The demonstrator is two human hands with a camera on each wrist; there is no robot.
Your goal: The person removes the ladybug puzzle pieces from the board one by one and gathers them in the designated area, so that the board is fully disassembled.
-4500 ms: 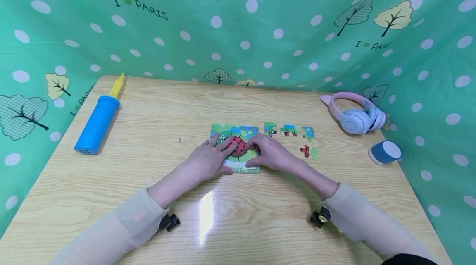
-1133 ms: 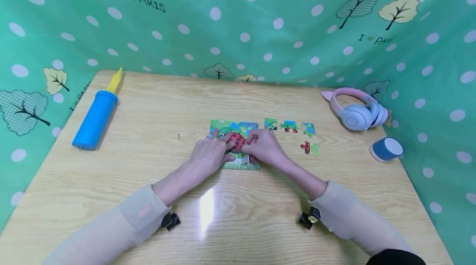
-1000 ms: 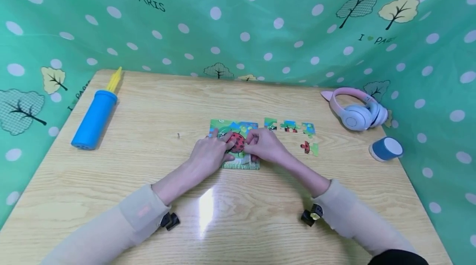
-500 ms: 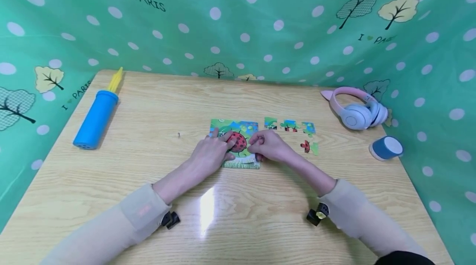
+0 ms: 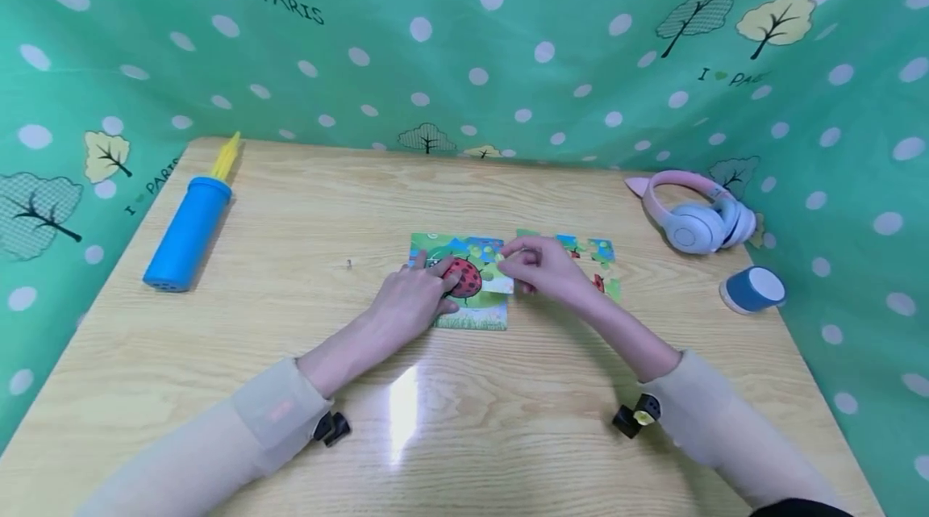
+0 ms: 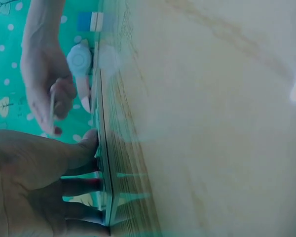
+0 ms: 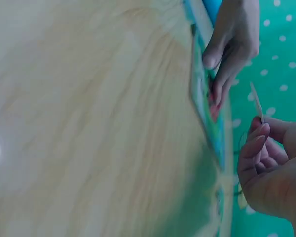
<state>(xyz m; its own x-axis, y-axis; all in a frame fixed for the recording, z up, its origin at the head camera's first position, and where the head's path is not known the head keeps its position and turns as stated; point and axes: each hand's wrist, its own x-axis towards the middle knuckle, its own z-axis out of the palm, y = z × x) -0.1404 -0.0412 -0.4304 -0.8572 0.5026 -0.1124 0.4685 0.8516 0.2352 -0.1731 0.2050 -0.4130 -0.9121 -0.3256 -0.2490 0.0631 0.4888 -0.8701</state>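
A ladybug jigsaw puzzle (image 5: 475,320) lies flat on the table in the head view. My left hand (image 5: 408,301) rests on its left part with the fingers spread, covering some of the picture. Between thumb and fingertips, my right hand (image 5: 550,268) pinches a puzzle piece (image 5: 497,284) over the puzzle's right side. The right wrist view has this puzzle piece (image 7: 257,102) raised clear of the board and tilted nearly edge-on. Loose puzzle pieces (image 5: 601,250) lie to the right, partly hidden by the right hand.
A blue hand pump (image 5: 189,233) with a yellow nozzle lies at the table's left. Pink and white headphones (image 5: 693,228) sit at the back right. In front of them stands a blue cylinder (image 5: 755,291) with a white top. A patterned green cloth hangs behind.
My right hand has risen and shifted right, lifting the pinched piece away from the puzzle's lower right area. The left hand stays in place on the puzzle.
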